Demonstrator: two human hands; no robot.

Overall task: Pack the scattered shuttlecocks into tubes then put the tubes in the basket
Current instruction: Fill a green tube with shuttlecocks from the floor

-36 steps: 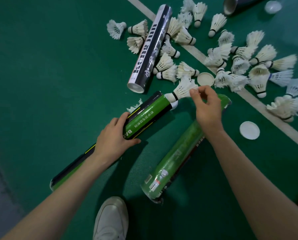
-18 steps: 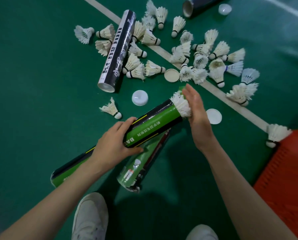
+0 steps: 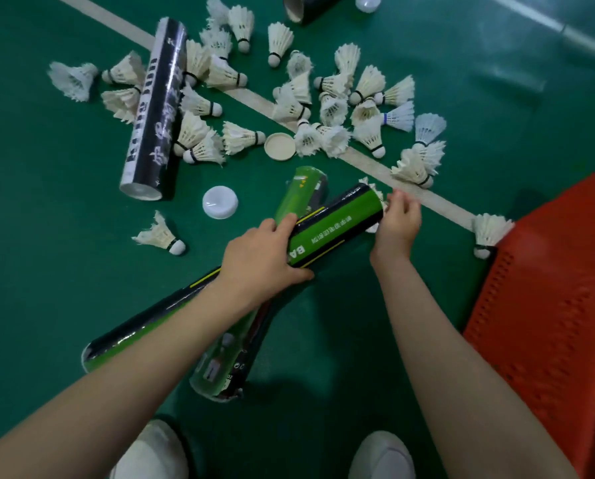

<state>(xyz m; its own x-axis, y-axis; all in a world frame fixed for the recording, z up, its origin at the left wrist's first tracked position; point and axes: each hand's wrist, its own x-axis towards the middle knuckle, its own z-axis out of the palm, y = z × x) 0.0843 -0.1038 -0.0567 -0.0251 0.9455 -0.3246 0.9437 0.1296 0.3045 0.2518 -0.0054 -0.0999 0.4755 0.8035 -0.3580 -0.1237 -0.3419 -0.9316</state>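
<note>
At the tube mouth, the shuttlecock (image 3: 375, 190) sat deeper than 0.5 s before, w/ only feather tips showing. Our R hand (image 3: 398, 219) pinched them while our L hand (image 3: 261, 261) gripped the green tube (image 3: 337, 229) mid-length. Many loose shuttlecocks (image 3: 370, 133) remained; orange basket (image 3: 548, 288) lay beside us.

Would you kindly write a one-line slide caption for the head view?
The left hand grips a green tube while the right hand pinches a shuttlecock at its mouth.

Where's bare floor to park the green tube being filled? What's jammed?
Bare floor: left of the black tube and the lone shuttlecock; also upper right, between the shuttlecock pile and the orange basket. Crowded: along the court line, from black tube to pile.
</note>
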